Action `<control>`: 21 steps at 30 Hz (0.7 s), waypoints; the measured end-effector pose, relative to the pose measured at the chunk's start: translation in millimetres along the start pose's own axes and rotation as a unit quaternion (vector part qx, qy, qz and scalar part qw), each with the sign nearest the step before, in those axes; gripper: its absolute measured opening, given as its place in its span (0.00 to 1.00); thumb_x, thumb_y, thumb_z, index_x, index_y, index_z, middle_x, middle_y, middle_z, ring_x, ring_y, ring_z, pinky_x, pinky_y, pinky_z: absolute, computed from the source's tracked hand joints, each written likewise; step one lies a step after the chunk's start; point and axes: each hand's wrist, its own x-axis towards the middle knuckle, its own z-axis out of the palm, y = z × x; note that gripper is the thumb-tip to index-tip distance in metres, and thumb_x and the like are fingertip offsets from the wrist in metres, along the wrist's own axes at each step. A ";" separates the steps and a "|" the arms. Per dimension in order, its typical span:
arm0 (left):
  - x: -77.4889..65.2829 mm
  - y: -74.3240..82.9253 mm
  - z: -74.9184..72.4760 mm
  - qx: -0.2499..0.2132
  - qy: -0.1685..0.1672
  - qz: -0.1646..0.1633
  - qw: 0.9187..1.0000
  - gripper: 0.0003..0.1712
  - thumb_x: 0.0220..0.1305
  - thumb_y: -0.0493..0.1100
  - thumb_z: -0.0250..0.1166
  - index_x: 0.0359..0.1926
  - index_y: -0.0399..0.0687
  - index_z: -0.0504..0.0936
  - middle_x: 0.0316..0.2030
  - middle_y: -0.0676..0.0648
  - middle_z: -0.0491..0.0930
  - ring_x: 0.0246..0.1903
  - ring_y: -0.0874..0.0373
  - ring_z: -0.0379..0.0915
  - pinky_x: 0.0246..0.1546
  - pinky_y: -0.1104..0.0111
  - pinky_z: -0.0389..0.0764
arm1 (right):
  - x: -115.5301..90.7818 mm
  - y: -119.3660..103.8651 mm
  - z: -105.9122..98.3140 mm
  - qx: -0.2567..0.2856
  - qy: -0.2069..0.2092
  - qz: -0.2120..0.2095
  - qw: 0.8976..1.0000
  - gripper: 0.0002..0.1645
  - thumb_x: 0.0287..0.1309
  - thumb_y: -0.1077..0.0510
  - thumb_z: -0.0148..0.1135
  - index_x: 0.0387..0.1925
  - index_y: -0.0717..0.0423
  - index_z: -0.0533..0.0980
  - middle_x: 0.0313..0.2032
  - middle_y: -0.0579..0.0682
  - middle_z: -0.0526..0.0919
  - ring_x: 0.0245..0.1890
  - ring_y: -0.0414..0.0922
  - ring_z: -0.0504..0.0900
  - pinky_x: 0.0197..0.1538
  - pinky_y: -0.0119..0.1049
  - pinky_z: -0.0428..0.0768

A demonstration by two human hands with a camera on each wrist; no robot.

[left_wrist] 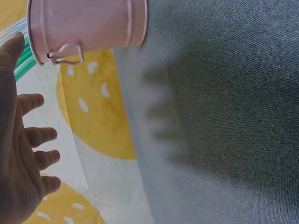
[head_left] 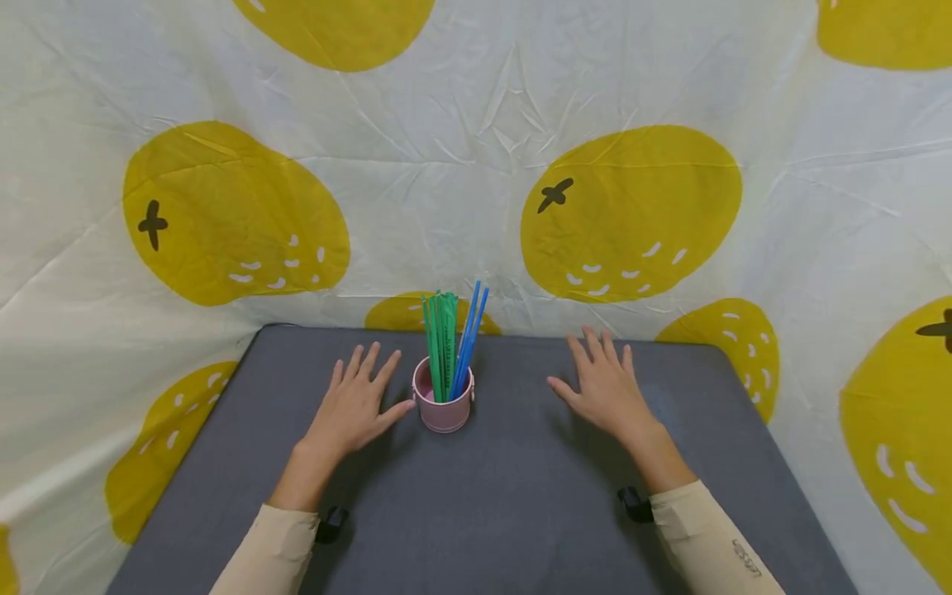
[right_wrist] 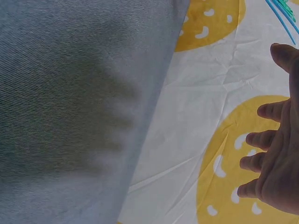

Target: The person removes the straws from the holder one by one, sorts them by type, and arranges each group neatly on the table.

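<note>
A small pink bucket [head_left: 444, 416] with a wire handle stands upright on the dark grey table. In it stand a bunch of thin green wrapped sticks [head_left: 449, 347] with printing and a few thin blue sticks like straws [head_left: 466, 343]. My left hand [head_left: 353, 411] is spread just left of the bucket, thumb tip close to its rim, palm over the table and holding nothing. The left wrist view shows the bucket's side [left_wrist: 88, 23] beyond the thumb. To the right, farther from the bucket, my right hand [head_left: 608, 398] hovers with fingers spread, also holding nothing.
The grey table [head_left: 476, 512] ends at a back edge just behind the bucket. A white cloth [head_left: 446, 215] with large yellow fruit prints hangs behind and along both sides. Each wrist carries a small black strap device [head_left: 635, 504] at the cuff.
</note>
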 end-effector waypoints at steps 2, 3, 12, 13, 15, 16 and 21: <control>1.5 0.7 -0.2 -0.003 -0.001 0.003 1.000 0.52 0.68 0.77 0.53 0.82 0.55 0.56 0.81 0.35 0.51 0.80 0.33 0.43 0.78 0.33 0.47 | 3.8 -1.7 -1.4 0.003 0.001 -0.006 1.000 0.52 0.69 0.31 0.58 0.81 0.55 0.55 0.80 0.65 0.51 0.79 0.71 0.47 0.74 0.79 0.47; 2.0 0.9 -0.5 -0.004 -0.002 0.005 1.000 0.52 0.68 0.77 0.53 0.82 0.55 0.55 0.81 0.35 0.51 0.80 0.33 0.43 0.77 0.33 0.47 | 5.8 -2.6 -2.2 0.007 0.000 -0.009 1.000 0.52 0.69 0.31 0.58 0.81 0.55 0.54 0.80 0.65 0.51 0.79 0.70 0.47 0.74 0.79 0.47; 9.6 3.9 -0.5 -0.013 -0.008 0.026 1.000 0.52 0.68 0.77 0.53 0.82 0.55 0.55 0.81 0.37 0.51 0.81 0.35 0.42 0.78 0.35 0.49 | 22.6 -8.6 -7.0 0.047 -0.019 -0.025 0.998 0.51 0.72 0.33 0.55 0.82 0.55 0.51 0.80 0.65 0.52 0.80 0.68 0.47 0.75 0.76 0.49; 10.1 4.0 -0.4 -0.013 -0.007 0.029 0.999 0.52 0.68 0.77 0.52 0.82 0.55 0.55 0.81 0.37 0.52 0.81 0.35 0.42 0.78 0.35 0.49 | 24.1 -9.3 -7.5 0.052 -0.020 -0.027 0.998 0.51 0.72 0.33 0.55 0.82 0.55 0.51 0.80 0.64 0.52 0.80 0.68 0.48 0.75 0.76 0.50; 11.4 3.8 0.2 -0.012 -0.006 0.036 0.999 0.52 0.68 0.78 0.52 0.82 0.55 0.56 0.81 0.37 0.52 0.80 0.35 0.43 0.78 0.35 0.50 | 26.8 -10.7 -8.2 0.067 -0.022 -0.031 0.997 0.51 0.72 0.34 0.56 0.82 0.55 0.52 0.80 0.64 0.52 0.80 0.67 0.49 0.76 0.76 0.50; 12.0 3.8 0.3 -0.011 -0.006 0.040 0.999 0.52 0.68 0.77 0.52 0.82 0.54 0.56 0.81 0.37 0.52 0.80 0.35 0.44 0.78 0.35 0.51 | 28.2 -11.1 -8.1 0.076 -0.023 -0.033 0.996 0.50 0.72 0.34 0.56 0.82 0.55 0.52 0.80 0.63 0.52 0.80 0.67 0.49 0.76 0.75 0.50; 14.7 5.1 -0.2 -0.020 -0.001 0.057 0.998 0.53 0.68 0.76 0.54 0.81 0.51 0.57 0.80 0.37 0.55 0.80 0.36 0.48 0.78 0.37 0.55 | 36.2 -11.9 -4.6 0.133 -0.019 -0.044 0.990 0.49 0.73 0.36 0.57 0.82 0.55 0.52 0.80 0.62 0.54 0.79 0.65 0.53 0.77 0.73 0.52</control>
